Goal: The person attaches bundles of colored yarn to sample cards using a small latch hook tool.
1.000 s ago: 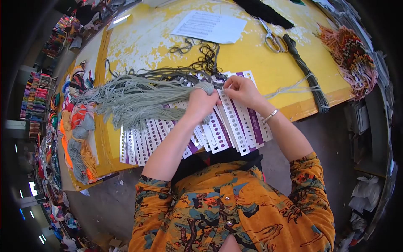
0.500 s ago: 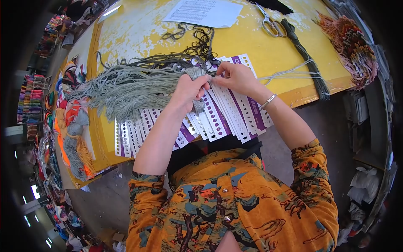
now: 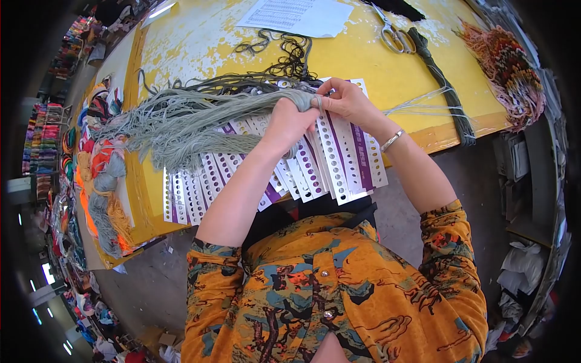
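Observation:
My left hand [image 3: 287, 126] is closed around a thick bundle of grey embroidery thread [image 3: 200, 118], whose loose strands spread left across the table. Close by on the right, my right hand [image 3: 351, 106] pinches a few grey strands at the bundle's folded end. Whether its fingers also grip the top of a punched card is hidden. Below both hands lie overlapping white and purple thread cards [image 3: 330, 160] with rows of holes, reaching over the table's near edge. Dark thread [image 3: 290, 57] lies tangled just behind the grey bundle.
The yellow table [image 3: 387, 78] also bears a printed sheet [image 3: 296, 15], scissors [image 3: 396, 36], a dark green skein [image 3: 439, 75] tied with pale strands, and a pink-brown thread bunch [image 3: 505, 75]. Mixed coloured skeins [image 3: 106, 181] lie at the left edge.
Both hands have shifted slightly right, the left drawing the grey thread's folded end along. A white punched card below the right hand now shows more fully.

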Demonstrator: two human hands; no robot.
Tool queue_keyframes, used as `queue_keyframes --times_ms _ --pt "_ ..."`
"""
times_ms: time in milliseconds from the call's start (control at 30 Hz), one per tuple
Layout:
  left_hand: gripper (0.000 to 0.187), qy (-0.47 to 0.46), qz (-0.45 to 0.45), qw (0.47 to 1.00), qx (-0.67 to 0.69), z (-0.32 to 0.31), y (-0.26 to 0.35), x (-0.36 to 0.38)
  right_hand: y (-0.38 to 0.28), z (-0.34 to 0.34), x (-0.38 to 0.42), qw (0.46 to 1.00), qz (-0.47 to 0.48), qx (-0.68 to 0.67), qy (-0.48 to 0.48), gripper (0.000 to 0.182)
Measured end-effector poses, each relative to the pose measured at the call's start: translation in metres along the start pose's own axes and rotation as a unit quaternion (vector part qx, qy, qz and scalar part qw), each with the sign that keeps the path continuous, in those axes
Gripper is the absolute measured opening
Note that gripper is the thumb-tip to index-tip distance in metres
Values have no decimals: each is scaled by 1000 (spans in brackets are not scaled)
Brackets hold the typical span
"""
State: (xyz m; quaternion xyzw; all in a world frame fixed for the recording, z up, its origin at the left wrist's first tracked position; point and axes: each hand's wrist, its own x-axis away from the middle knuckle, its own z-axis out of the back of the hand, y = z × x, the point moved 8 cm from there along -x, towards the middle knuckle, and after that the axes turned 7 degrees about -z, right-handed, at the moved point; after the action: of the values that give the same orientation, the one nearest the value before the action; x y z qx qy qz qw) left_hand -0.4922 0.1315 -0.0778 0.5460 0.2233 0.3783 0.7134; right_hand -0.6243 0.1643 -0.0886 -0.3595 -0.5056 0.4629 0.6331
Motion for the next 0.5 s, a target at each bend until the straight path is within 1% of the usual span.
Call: queue_keyframes --times_ms 33,67,133,167,233,267,300,333,400,467,500 --pt "17 -8 -6 999 -39 -1 1 -1 0 2 1 1000 -1 0 1 35" --pt "17 -9 -7 999 -38 -1 1 -3 0 2 2 1000 7 -17 -10 33" --pt "19 -42 -14 979 -198 -1 6 -8 -1 1 3 999 14 -34 -23 32" --pt "19 -41 -14 979 -198 -2 1 -9 0 0 1 999 21 -28 -21 31" --pt "17 7 -42 998 -48 -2 -4 -12 0 -1 -3 999 28 -22 -18 31" --pt "13 -30 58 986 155 -4 -25 -11 4 -1 -6 1000 6 -3 -9 31" --pt "11 -67 156 921 350 -9 -31 -5 9 0 -7 1000 -17 15 0 31" --pt "16 -16 213 870 445 -6 -19 3 7 -1 -6 1000 -19 15 1 31" --pt "18 -44 171 845 505 27 -9 11 4 0 -4 993 -41 111 3 33" --pt "23 -35 172 852 493 81 -13 22 0 -1 1 991 -39 126 -2 33" --pt "24 10 152 866 476 115 -13 26 -1 0 2 990 -39 138 3 32"
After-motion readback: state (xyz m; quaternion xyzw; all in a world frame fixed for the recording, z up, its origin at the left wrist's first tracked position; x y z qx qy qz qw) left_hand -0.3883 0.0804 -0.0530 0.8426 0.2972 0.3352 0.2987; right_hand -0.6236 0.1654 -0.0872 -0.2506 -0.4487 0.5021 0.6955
